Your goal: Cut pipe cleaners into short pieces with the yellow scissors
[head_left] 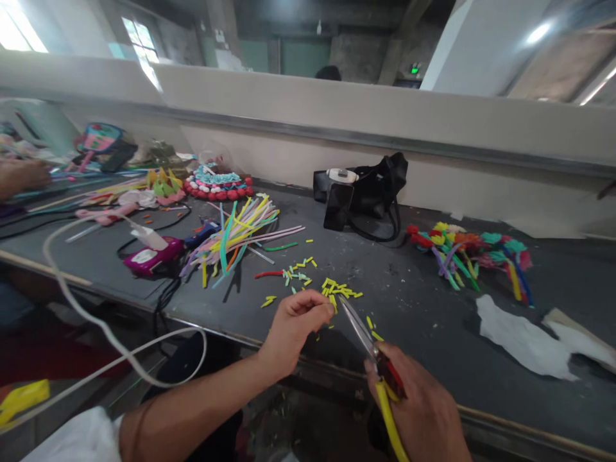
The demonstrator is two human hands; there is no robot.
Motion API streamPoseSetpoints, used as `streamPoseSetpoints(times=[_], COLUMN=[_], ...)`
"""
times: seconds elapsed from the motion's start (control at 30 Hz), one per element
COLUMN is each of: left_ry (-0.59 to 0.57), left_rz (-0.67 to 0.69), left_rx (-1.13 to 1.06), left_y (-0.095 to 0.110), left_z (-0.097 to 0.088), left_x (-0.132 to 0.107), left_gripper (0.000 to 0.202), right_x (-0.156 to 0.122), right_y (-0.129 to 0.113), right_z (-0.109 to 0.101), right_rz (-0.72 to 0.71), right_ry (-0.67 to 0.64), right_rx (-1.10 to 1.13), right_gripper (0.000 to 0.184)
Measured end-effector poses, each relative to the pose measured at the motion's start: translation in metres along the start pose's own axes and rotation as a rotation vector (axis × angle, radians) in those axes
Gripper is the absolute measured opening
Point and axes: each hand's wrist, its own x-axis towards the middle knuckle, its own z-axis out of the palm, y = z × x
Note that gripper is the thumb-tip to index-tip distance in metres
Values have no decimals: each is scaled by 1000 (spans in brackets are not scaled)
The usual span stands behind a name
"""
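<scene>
At the far left another person's hand (19,176) rests on the table (409,301), well apart from the work. A white cable (72,301) loops from there down over the table's front edge. Near it lies a pink glue gun (151,256), and behind that sits a round piece (219,183) ringed with red balls. Just right of the glue gun spreads a fan of coloured sticks (235,237), with a few short green and yellow offcuts scattered past its tips. The left hand (293,327) reaches in from the lower left, thumb and forefinger pressed together on a short yellow piece (332,301) close to the front edge. Just beyond the fingertips lies a small heap of yellow bits (342,290). The tip of the scissors (360,330) touches or nearly touches that pinched piece; the blades look closed or nearly so, though I cannot tell for sure. The right hand (423,410) is wrapped around the scissors' yellow and red handles, low in the picture. Farther back stands a black bag (380,186) with a phone (337,205) leaning on it. To the right lies a bunch of coloured flowers (471,256), and nearer the front a torn white sheet (520,337).
</scene>
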Motion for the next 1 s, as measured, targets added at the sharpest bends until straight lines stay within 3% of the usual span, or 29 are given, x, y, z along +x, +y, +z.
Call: streamPoseSetpoints(times=[0.4, 1.0], left_ry=[-33, -53], left_rz=[-32, -39], left_rx=[-44, -1], left_y=[-2, -4], left_z=[1, -1], left_x=[-4, -3], left_gripper=[12, 14], right_x=[4, -4], right_y=[-5, -2], right_z=[6, 3], right_rz=[-78, -38], right_ry=[52, -53], right_rx=[-5, 58], right_gripper=[23, 23])
